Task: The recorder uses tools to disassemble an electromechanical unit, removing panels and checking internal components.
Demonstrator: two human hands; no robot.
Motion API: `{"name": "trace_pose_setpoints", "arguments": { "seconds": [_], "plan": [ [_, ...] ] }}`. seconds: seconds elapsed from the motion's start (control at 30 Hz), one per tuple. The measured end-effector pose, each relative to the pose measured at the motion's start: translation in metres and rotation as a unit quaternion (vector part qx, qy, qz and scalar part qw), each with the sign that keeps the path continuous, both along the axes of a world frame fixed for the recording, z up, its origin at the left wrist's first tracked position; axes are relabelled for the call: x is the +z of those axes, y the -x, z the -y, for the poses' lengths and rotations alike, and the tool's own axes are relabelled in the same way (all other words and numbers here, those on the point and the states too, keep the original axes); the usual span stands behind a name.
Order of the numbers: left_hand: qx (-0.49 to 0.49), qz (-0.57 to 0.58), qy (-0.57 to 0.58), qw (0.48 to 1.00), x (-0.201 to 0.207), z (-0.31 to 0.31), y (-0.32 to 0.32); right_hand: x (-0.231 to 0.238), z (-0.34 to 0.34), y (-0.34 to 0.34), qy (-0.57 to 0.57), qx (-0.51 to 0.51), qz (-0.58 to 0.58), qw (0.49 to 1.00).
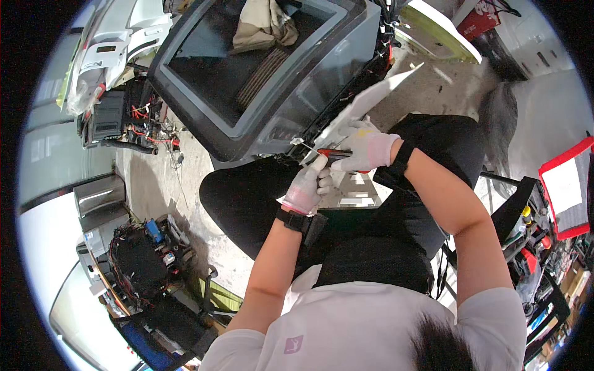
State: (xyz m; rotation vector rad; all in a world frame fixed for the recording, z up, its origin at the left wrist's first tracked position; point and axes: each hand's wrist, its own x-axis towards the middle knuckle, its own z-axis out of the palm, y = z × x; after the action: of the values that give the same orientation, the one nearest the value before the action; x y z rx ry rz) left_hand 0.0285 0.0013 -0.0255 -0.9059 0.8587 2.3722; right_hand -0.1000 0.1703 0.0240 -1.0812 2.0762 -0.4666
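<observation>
My right hand [366, 149], in a white glove, is closed round a hand tool with orange-red handles [334, 153]; it looks like pliers, though the jaws are hard to make out. Just left of it, my gloved left hand [304, 189] is closed with the thumb up, close to the tool's tip. What its fingers pinch is too small to tell. A thin white strip [298, 141] sticks out by the thumb. Beyond my hands a white flat panel [371, 98] slants up to the right, along the side of a large grey and black housing [294, 120].
A beige cloth [265, 26] lies on the housing's recessed dark top. Wires and a black box [105, 114] sit at the left, with a tangled cable bundle [141, 250] lower down. To the right stand a red-edged panel [566, 188] and several tools.
</observation>
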Motion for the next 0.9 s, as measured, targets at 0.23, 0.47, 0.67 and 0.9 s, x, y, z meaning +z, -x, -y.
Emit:
{"name": "trace_pose_setpoints", "arguments": {
  "seconds": [0.23, 0.47, 0.67, 0.9],
  "plan": [
    [-0.01, 0.004, 0.018, 1.0, 0.005, 0.001, 0.001, -0.01, 0.001, -0.002, 0.043, -0.005, -0.122, 0.992],
    [-0.004, 0.019, 0.037, 0.999, 0.006, -0.001, 0.001, -0.007, 0.0, -0.001, 0.05, -0.017, -0.088, 0.995],
    [-0.009, 0.036, 0.065, 0.997, 0.004, -0.002, 0.001, -0.004, -0.001, -0.003, 0.045, -0.029, -0.097, 0.994],
    [-0.008, 0.024, 0.04, 0.999, -0.001, 0.004, -0.003, -0.004, 0.003, 0.0, 0.006, 0.023, -0.103, 0.994]
  ]
}}
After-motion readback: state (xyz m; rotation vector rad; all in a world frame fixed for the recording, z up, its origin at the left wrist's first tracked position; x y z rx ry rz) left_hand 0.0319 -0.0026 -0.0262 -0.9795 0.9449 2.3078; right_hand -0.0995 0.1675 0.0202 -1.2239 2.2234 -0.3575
